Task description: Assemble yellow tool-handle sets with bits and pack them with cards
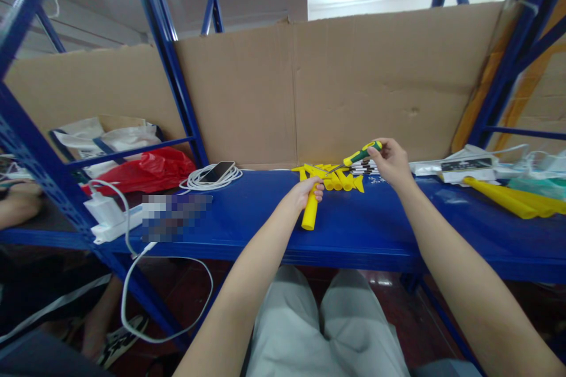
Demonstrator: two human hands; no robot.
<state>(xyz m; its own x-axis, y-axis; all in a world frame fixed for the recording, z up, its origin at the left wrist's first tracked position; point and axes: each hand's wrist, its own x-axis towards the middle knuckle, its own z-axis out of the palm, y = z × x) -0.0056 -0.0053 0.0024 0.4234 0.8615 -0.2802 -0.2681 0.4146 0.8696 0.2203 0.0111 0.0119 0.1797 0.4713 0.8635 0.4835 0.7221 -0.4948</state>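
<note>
My left hand (pixel 311 189) is closed around a yellow tube (pixel 310 215), whose wide round end points down toward me. Between the fingers of my right hand (pixel 392 164) is the green and yellow handle of a screwdriver (pixel 362 153). Its thin metal shaft slants down to the left and reaches the top of the tube by my left fingers; the exact contact is too small to make out. Just behind and right of my left hand lie several yellow tubes and cones (pixel 342 179). A bundle of thin white and dark sticks (pixel 363 166) sits beside them, partly behind the screwdriver.
On the blue shelf (pixel 265 218) at left are a coiled white cable (pixel 190 180), a phone (pixel 220 172), a power strip (pixel 112 225) and a red bag (pixel 152 166). Long yellow cones (pixel 508 197) and a white box (pixel 467 168) lie right. Cardboard (pixel 354 88) stands behind. Another person's arm (pixel 20 205) shows far left.
</note>
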